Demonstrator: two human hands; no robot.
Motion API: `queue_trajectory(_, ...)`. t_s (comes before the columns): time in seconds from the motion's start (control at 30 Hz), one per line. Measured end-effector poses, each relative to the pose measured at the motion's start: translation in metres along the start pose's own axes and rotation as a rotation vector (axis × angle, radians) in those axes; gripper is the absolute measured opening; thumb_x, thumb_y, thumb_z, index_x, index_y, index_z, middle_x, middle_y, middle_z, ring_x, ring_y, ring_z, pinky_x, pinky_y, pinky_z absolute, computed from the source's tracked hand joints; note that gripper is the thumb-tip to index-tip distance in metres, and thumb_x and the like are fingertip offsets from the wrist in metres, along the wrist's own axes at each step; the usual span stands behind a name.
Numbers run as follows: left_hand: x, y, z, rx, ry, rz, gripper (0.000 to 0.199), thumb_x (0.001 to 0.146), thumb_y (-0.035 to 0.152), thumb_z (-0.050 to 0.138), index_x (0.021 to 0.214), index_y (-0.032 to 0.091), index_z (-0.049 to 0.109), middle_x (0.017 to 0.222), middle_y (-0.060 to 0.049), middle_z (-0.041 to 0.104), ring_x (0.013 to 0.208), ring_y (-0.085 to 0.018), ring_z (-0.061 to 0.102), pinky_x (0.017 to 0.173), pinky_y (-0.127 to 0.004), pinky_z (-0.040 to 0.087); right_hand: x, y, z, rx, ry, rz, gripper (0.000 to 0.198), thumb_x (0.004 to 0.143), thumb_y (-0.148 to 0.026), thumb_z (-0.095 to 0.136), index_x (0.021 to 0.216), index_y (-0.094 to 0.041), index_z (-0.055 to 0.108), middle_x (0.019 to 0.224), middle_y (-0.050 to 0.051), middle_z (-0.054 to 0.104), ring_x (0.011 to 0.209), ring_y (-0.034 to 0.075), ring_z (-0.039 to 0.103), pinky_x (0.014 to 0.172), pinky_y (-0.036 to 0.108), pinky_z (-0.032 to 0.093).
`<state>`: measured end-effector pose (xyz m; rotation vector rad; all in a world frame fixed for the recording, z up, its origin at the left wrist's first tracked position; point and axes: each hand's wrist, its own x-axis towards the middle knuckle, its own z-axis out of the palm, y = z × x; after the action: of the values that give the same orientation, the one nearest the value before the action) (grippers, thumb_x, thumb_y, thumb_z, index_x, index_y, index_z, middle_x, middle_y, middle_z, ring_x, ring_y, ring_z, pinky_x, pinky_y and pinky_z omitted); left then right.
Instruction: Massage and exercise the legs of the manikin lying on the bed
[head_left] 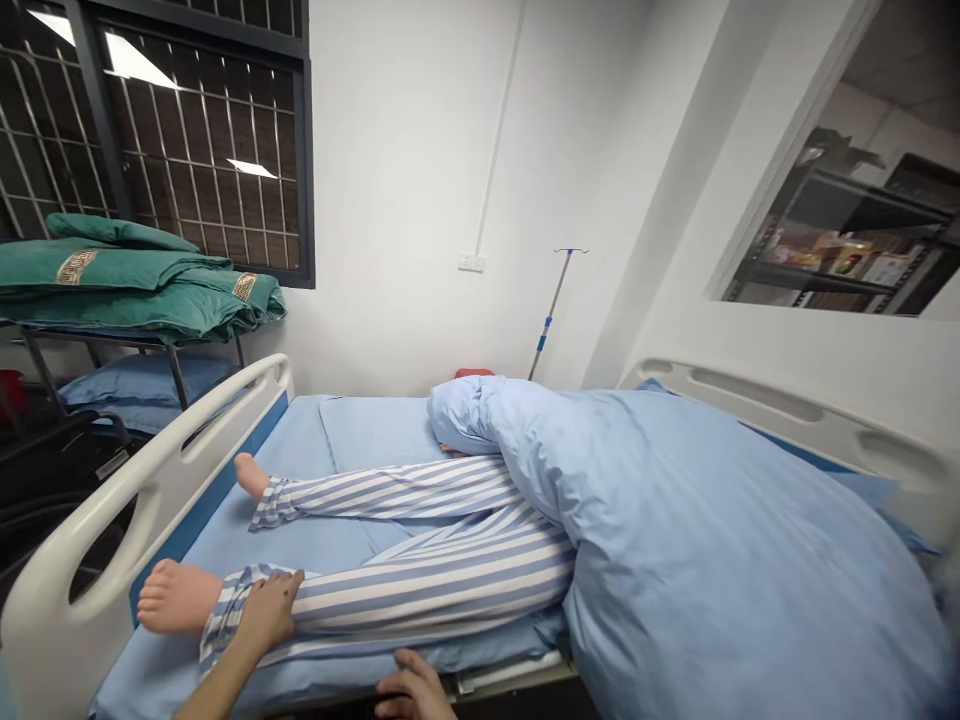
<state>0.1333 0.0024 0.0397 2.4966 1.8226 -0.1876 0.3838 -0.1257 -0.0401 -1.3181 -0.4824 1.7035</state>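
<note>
- The near leg, in blue-and-white striped cloth trousers (435, 588) rumpled at the cuff, lies on the light-blue sheeted mattress (375, 430).
- Its long axis runs along the bed, bare toes toward the cream plastic footboard (45, 620).
- Left hand (270, 608) rests over the shin; I cannot tell whether it grips.
- Right hand (414, 688), fingers loosely spread, holds nothing.

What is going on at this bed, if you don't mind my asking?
The person's left hand lies on the blue-and-white striped trousers of what looks like a manikin, just above its nearer ankle. The right hand is by the near edge of the hospital bed, fingers loosely curled, with nothing visibly held. The manikin's legs lie uncovered, bare feet towards the footboard, while a light blue quilt covers its upper part.
</note>
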Motion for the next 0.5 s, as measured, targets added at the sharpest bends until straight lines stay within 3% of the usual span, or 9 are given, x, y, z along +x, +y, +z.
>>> queue_trajectory(0.17, -0.011, -0.006, -0.046, 0.006, 0.036, 0.093, 0.065, 0.05, 0.016, 0.048, 0.115, 0.021, 0.05, 0.109, -0.008, 0.062, 0.098, -0.028, 0.055, 0.082, -0.042, 0.04, -0.009, -0.027, 0.012, 0.221, -0.151, -0.066, 0.046, 0.055, -0.033, 0.064, 0.098, -0.027, 0.048, 0.084, 0.002, 0.065, 0.07, 0.018, 0.064, 0.053, 0.023, 0.042)
queue_trajectory(0.3, -0.018, -0.003, -0.086, 0.042, 0.074, 0.126, 0.061, 0.051, 0.018, 0.047, 0.112, 0.02, 0.051, 0.102, -0.009, 0.063, 0.093, -0.029, 0.057, 0.079, -0.042, 0.04, -0.004, -0.036, 0.016, 0.433, -0.173, -0.175, 0.035, 0.055, -0.033, 0.067, 0.085, -0.026, 0.049, 0.086, -0.001, 0.063, 0.082, 0.021, 0.063, 0.065, 0.029, 0.045)
queue_trajectory(0.4, -0.025, 0.002, -0.094, 0.048, 0.065, 0.106, 0.065, 0.049, 0.02, 0.048, 0.113, 0.02, 0.05, 0.102, -0.009, 0.063, 0.093, -0.031, 0.057, 0.078, -0.043, 0.041, -0.001, -0.041, 0.02, 0.507, -0.16, -0.191, 0.029, 0.056, -0.036, 0.066, 0.077, -0.024, 0.05, 0.088, -0.001, 0.062, 0.091, 0.024, 0.061, 0.072, 0.033, 0.046)
queue_trajectory(0.5, -0.032, 0.005, -0.083, 0.021, 0.044, 0.065, 0.068, 0.049, 0.02, 0.048, 0.117, 0.02, 0.047, 0.106, -0.009, 0.062, 0.095, -0.031, 0.056, 0.08, -0.043, 0.04, -0.006, -0.042, 0.022, 0.587, -0.168, -0.188, 0.028, 0.055, -0.037, 0.067, 0.072, -0.023, 0.051, 0.085, 0.0, 0.062, 0.094, 0.026, 0.059, 0.076, 0.037, 0.046)
